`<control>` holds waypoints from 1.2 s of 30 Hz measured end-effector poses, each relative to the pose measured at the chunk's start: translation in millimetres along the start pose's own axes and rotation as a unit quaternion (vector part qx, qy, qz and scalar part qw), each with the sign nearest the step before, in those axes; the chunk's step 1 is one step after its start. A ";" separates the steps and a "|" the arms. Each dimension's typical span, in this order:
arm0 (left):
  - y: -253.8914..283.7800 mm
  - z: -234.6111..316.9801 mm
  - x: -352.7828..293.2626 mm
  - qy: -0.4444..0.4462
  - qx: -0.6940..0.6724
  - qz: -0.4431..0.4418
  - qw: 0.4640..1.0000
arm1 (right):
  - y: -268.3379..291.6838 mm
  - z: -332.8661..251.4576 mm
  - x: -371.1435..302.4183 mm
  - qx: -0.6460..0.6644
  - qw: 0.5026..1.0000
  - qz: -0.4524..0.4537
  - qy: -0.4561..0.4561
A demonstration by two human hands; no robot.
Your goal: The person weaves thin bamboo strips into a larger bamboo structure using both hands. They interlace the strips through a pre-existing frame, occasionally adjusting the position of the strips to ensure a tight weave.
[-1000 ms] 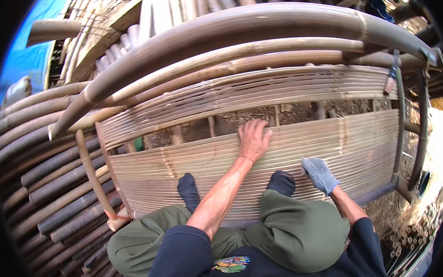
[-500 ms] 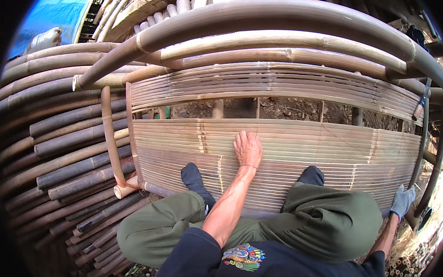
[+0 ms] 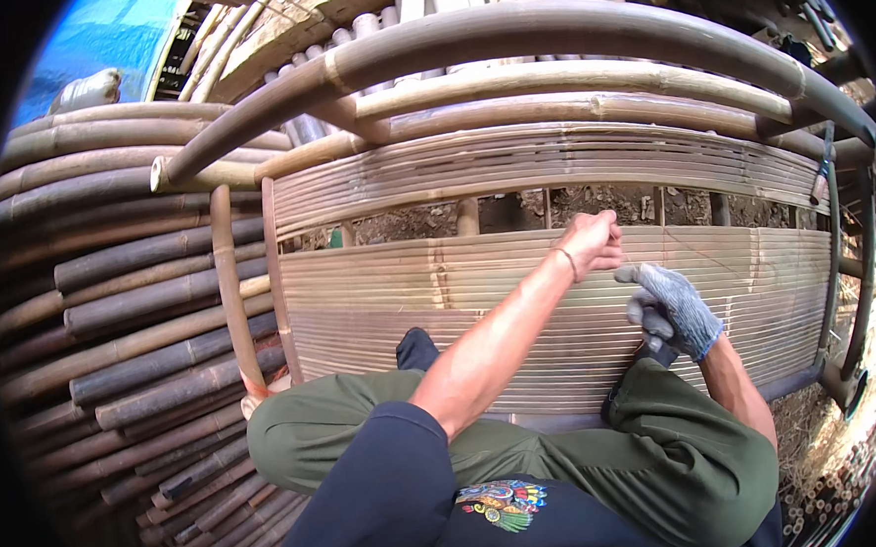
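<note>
My left hand [image 3: 595, 244] is bare, with a cord round its wrist. Its fingers are closed above the slatted bamboo seat [image 3: 360, 292]; what they pinch, if anything, is too small to make out. Close by on the right, my right hand [image 3: 676, 313] wears a grey knit glove. Its forefinger points toward my left hand while the other fingers curl in, and nothing I can name shows in them. A thin reddish string [image 3: 699, 247] lies over the slats beyond the glove; whether either hand holds it I cannot tell.
I sit on the seat, legs folded, dark socks on the slats. A thick bamboo rail [image 3: 544, 28] arches along the far side, above a slatted back strip [image 3: 512, 166]. Bamboo poles [image 3: 153, 318] are stacked at left. A brush-like tool [image 3: 822, 179] hangs at the right end.
My left hand has lifted off the slats and moved right and away from me. My gloved right hand has come from the seat's right end to beside it. The view has shifted slightly.
</note>
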State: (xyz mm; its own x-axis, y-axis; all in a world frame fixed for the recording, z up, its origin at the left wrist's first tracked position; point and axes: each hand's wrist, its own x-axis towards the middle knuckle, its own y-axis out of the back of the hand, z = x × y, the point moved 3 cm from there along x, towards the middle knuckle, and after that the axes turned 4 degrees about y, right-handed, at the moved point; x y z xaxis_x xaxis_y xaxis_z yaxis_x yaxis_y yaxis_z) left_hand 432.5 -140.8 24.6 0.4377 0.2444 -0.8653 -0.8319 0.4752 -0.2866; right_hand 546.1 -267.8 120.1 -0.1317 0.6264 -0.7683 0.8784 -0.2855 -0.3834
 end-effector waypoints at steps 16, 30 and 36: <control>121.6 9.4 34.1 -0.215 0.585 0.137 0.770 | 72.2 -114.7 -65.8 -0.507 0.628 0.525 0.270; 127.3 6.1 80.8 -0.170 0.523 0.082 0.831 | 32.2 29.0 265.6 -0.670 0.705 -0.005 0.232; 130.7 5.8 32.2 -0.131 0.485 0.175 0.847 | -20.4 0.2 155.9 -0.599 0.713 0.200 0.305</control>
State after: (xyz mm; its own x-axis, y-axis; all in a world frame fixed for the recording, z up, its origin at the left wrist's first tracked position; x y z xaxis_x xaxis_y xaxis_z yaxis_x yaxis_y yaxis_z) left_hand 339.8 -65.9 -38.3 0.3892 0.6317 -0.6705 -0.3095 0.7752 0.5507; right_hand 507.7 -164.4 8.0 0.1423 0.9719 -0.1872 0.5997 0.0658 0.7975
